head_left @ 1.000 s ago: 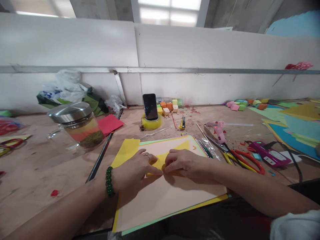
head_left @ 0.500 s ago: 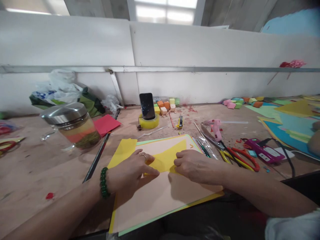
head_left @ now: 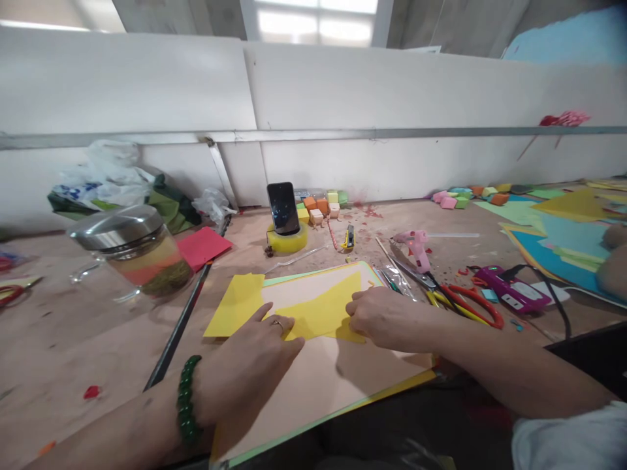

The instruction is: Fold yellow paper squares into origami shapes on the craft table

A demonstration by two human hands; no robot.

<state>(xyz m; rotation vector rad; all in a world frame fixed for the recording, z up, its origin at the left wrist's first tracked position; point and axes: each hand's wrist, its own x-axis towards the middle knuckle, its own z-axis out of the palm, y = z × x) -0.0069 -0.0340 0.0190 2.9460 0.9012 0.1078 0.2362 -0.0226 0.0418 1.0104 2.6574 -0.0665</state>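
Observation:
A folded yellow paper [head_left: 323,312] lies on a stack of large coloured sheets topped by a peach sheet [head_left: 318,385]. My left hand [head_left: 249,365], with a ring and a green bead bracelet at the wrist, lies flat with fingers stretched onto the paper's left corner. My right hand [head_left: 386,318] rests on the paper's right edge, fingers curled and pressed down on it. A second yellow piece [head_left: 235,303] lies to the left on the stack.
A glass jar with a steel lid [head_left: 132,251] stands at left by a red sheet [head_left: 203,247]. A phone on a tape roll [head_left: 284,219], foam cubes [head_left: 321,205], a pink glue gun [head_left: 416,248], red scissors [head_left: 470,301] and coloured papers [head_left: 563,235] lie behind and right.
My hands have moved apart along the yellow paper, the right one sliding rightward, the left pulling back toward me. More of the paper shows between them.

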